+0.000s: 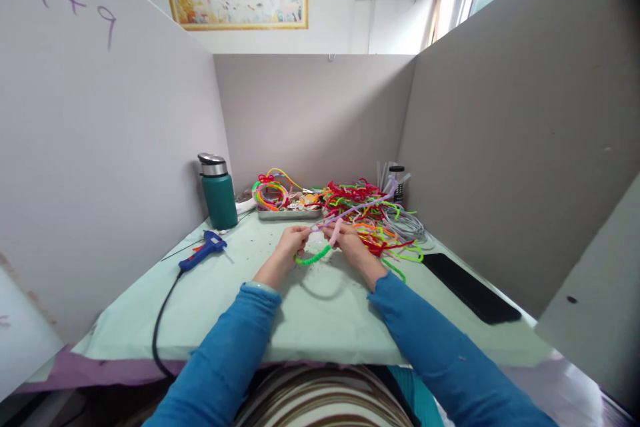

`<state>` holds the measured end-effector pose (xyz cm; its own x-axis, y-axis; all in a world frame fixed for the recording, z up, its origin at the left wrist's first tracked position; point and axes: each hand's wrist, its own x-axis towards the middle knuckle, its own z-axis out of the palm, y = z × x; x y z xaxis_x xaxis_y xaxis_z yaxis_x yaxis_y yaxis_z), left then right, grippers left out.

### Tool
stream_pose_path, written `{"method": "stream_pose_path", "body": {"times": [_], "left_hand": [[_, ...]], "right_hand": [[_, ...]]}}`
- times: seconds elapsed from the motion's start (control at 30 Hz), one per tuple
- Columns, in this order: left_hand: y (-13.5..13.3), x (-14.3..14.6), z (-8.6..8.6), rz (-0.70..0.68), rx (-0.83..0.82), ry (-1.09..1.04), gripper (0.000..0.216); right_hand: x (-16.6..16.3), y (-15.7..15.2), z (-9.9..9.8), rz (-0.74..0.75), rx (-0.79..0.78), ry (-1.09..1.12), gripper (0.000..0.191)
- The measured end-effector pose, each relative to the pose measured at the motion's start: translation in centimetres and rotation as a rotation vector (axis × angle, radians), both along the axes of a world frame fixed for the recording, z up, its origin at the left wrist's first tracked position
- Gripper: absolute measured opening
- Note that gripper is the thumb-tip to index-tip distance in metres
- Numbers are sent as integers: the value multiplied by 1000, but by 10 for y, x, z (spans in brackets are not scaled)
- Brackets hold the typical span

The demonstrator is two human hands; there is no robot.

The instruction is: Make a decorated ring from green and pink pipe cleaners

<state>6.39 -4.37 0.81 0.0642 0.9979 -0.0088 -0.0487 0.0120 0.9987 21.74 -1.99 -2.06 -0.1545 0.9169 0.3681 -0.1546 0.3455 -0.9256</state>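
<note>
My left hand [293, 243] and my right hand [347, 241] are close together over the middle of the table, fingers pinched. Between them runs a fuzzy pipe cleaner piece, with a bright green coiled part [316, 257] hanging in a curve below and a pink coiled part [336, 232] by my right fingers. A lilac pipe cleaner [367, 204] reaches from the fingertips up to the right, its far end bent. Both hands are closed on this work; the exact spot where the fingertips grip is too small to make out.
A blue glue gun [204, 251] with a black cord lies at left, near a green bottle [219, 193]. Behind my hands stand a metal tray [290, 215] of small parts and a heap of colourful pipe cleaners [357, 195]. Grey wire [406, 223] and a black slab [470, 288] lie at right.
</note>
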Motion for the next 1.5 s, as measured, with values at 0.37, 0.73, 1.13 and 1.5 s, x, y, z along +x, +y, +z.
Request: {"method": "stream_pose_path", "body": {"times": [0.37,0.73,1.13,1.5], "left_hand": [[2,-4,-3,-21,-32,6,16],[6,-5,-7,-78,-40,12,16],[3,-2,-7,-72,-29,35,26],[6,-3,-10,-14,29,43,24]], "right_hand": [[0,6,-5,83,-59,63,30],[-1,-2,2,97,-53,28,29],[-1,-1,0,111,-45,-28,30],[-1,-5,1,277,-60,-12,45]]}}
